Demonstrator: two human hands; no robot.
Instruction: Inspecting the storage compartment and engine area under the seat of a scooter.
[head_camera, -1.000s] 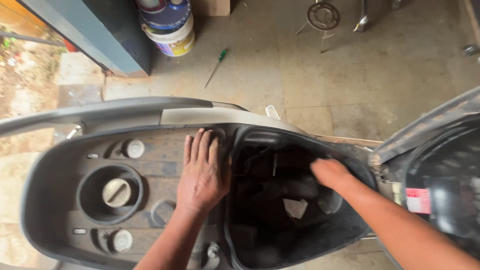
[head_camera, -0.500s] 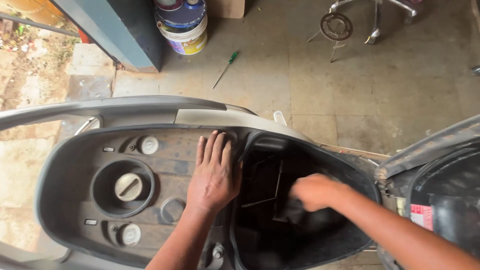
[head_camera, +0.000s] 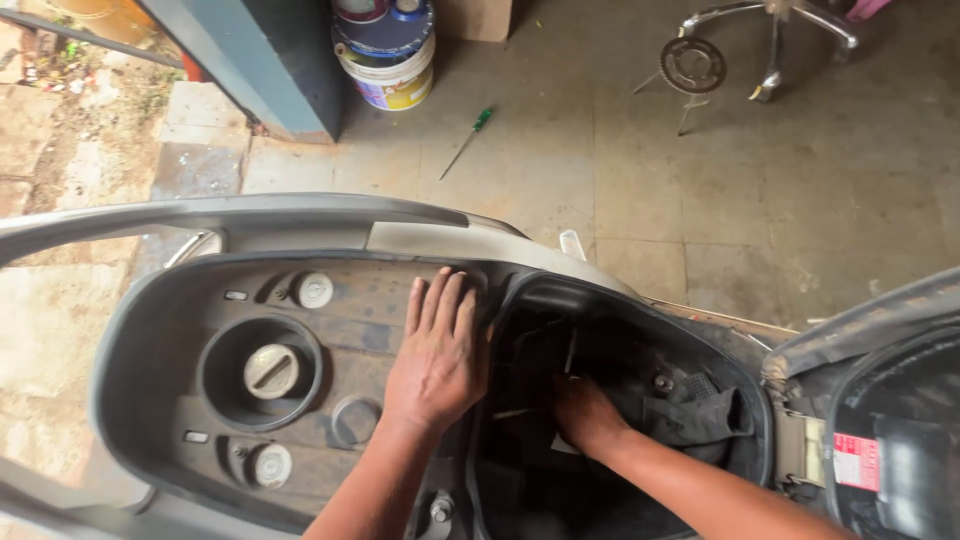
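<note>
Left hand (head_camera: 438, 350) lies flat, fingers spread, palm down on the grey scooter frame (head_camera: 150, 320), right at the edge of the storage bin (head_camera: 640, 360). It grips nothing, just presses. Right hand (head_camera: 585, 412) was up near the far side of the bin a sec ago; now it's gone lower and closer to the middle, down on the bin floor. Fingers look curled, maybe on the dark cloth (head_camera: 690, 415) beside it, but it's too dark to tell if it's got hold of anything. So the digging has moved deeper into the bin.

Bin is black, deep, open on top, w/ the cloth bunched at the right. Round fuel cap (head_camera: 271, 370) sits in its well to the left. Green screwdriver (head_camera: 468, 140) lies on the floor, well apart, near a paint bucket (head_camera: 388, 60).
</note>
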